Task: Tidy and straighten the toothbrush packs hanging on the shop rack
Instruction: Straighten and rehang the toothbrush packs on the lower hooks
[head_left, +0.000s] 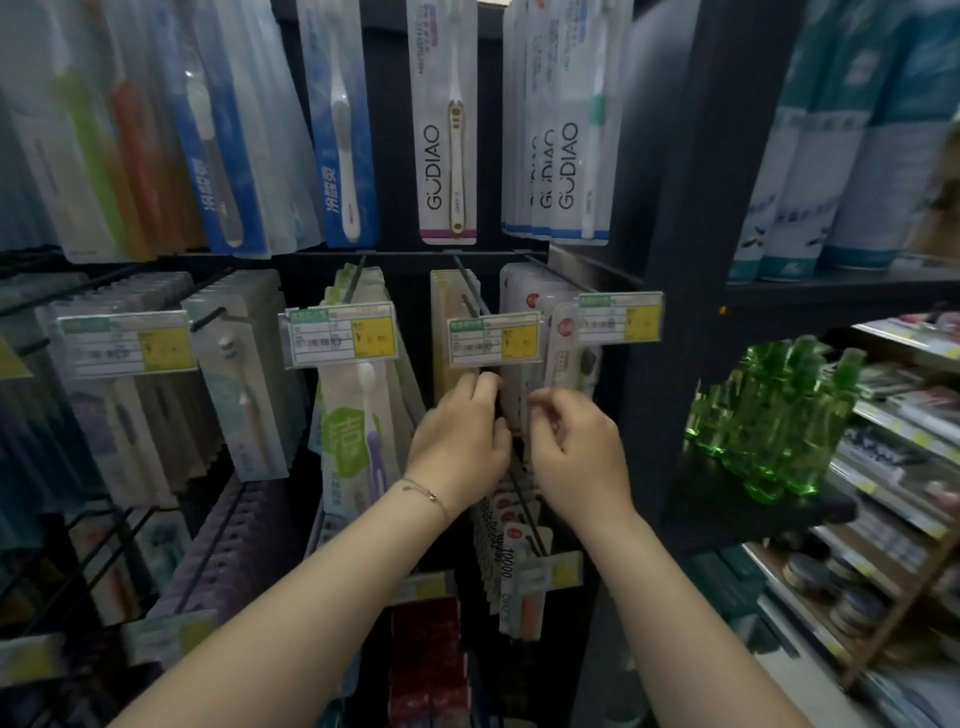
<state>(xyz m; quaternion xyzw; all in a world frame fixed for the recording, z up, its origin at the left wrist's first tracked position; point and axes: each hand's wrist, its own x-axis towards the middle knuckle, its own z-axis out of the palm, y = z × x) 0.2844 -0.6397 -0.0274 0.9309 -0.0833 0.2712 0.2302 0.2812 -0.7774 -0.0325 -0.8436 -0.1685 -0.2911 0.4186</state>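
Reaching forward side by side, left hand (458, 441) and right hand (574, 454) pinching white toothbrush packs (515, 395) near the rack (675, 234)'s right edge.

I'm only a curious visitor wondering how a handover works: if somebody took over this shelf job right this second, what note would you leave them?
Left hand: fingers curled round the edge of the white packs below the yellow price tag.
Right hand: pinches the same bunch from the right.
Done: nothing plainly finished; this bunch is in hand.
Left: square up this bunch, then the green-label packs beside it, which hang fanned out.
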